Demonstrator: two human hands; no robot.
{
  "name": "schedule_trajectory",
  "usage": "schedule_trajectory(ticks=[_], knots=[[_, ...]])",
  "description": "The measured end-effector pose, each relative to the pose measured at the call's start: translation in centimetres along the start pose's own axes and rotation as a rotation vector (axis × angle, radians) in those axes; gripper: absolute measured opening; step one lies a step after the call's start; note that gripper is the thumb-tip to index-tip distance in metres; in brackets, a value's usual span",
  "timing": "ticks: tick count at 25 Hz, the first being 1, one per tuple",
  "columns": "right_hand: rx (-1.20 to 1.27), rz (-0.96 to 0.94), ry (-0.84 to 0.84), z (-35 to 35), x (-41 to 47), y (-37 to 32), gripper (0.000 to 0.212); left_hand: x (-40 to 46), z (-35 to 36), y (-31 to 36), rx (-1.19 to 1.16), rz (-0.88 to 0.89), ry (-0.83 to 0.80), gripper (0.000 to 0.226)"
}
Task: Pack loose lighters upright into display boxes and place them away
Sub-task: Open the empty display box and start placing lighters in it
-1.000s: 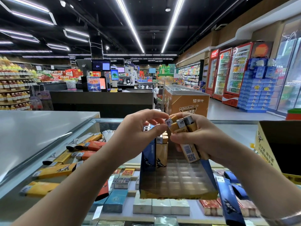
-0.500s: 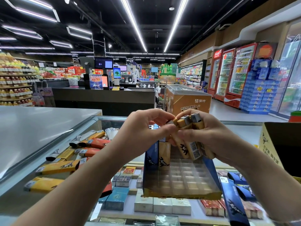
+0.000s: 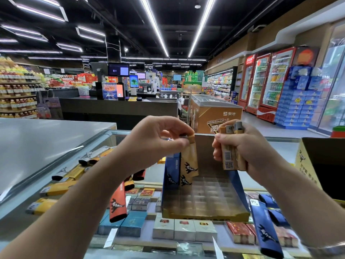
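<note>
Head view: packing tan lighters into a display box on a glass tabletop.

Left hand pinching the top of one tan plastic lighter with a black dinosaur print, fingers curled on its cap, held upright over the back-left corner of the shallow gold-edged cardboard display box with a clear gridded insert. Standing in that corner already: a blue lighter and another tan lighter. Right hand, apart from the left, gripping a bundle of tan lighters with barcode stickers, metal heads up. Loose yellow and orange lighters lying on the glass tabletop at left, loose dark blue lighters at right. Open yellow carton at far right. Cigarette packs under the glass.
</note>
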State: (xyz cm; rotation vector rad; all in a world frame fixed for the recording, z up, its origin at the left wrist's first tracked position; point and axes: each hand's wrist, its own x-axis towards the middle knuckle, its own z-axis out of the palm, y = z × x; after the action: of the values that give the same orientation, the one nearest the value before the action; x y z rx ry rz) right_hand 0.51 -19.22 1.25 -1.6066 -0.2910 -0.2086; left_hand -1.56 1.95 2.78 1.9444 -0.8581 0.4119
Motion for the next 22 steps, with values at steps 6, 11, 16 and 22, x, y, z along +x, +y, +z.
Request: schedule_trajectory(ticks=[6,11,16,22], knots=[[-0.043,0.008,-0.059,0.55,-0.17,0.06,0.014,-0.10,0.22,-0.22,0.342,0.069,-0.101,0.018],[-0.059,0.016,-0.060,0.66,-0.30,-0.02,0.014,-0.04,-0.14,-0.20,0.408,0.101,-0.119,0.018],[-0.079,0.017,-0.066,0.73,-0.32,-0.02,0.014,-0.12,-0.32,-0.11,0.497,0.117,-0.147,0.019],[-0.097,0.016,-0.062,0.88,-0.34,0.04,0.016,-0.18,0.54,-0.17,0.673,0.225,-0.174,0.019]])
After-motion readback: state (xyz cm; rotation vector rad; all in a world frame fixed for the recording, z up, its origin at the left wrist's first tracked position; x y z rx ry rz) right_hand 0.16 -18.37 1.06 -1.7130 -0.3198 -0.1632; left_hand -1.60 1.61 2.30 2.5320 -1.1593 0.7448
